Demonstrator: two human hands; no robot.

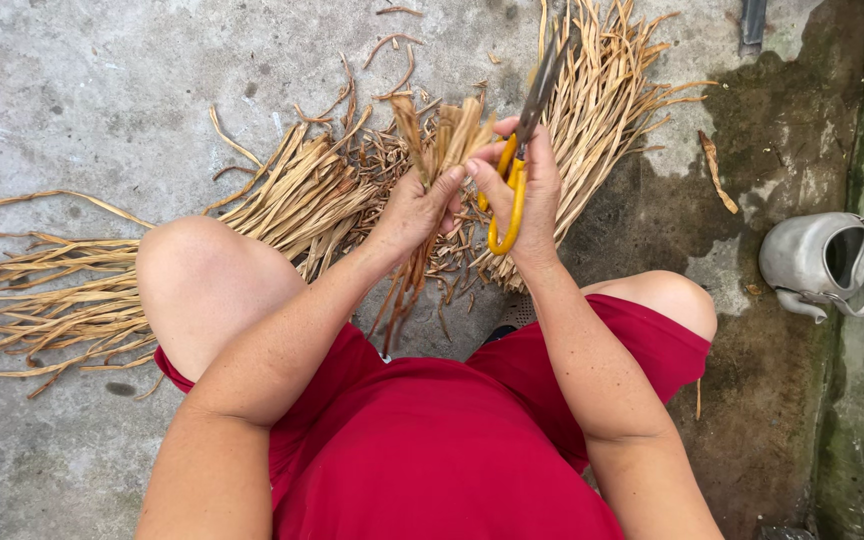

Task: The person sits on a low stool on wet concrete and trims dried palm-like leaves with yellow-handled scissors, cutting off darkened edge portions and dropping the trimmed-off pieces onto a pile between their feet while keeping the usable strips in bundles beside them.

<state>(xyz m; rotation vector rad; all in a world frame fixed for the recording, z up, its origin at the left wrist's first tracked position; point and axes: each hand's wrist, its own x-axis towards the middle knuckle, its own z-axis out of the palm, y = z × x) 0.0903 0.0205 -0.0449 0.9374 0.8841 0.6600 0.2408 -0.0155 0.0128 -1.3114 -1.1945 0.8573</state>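
As the wearer of the camera squats low over a concrete floor (pixel 82 80), red shorts (pixel 432 450) and bare knees fill the bottom of the frame and both forearms reach up toward the centre. The left hand (pixel 414 212) is closed around a small bunch of dried straw-coloured strips (pixel 442 140), gripping it partway along so the stiff ends stand fanned above the fist while the loose tails hang down between the knees. Just beside it and touching at the fingertips, the right hand (pixel 530 195) has its fingers threaded through the yellow loops of a pair of scissors (pixel 520 150), curled shut on the handles; the dark blades point up and away, close together, next to the top of the held bunch, seemingly placed there so the ends are within reach of the cut. Beyond the hands, short clippings (pixel 402 150) litter the floor. A long heap of the same strips (pixel 152 260) stretches to the left edge, and another sheaf (pixel 602 110) fans toward the top right. At the right edge a dented metal kettle (pixel 827 262) lies on its side on damp, stained concrete.
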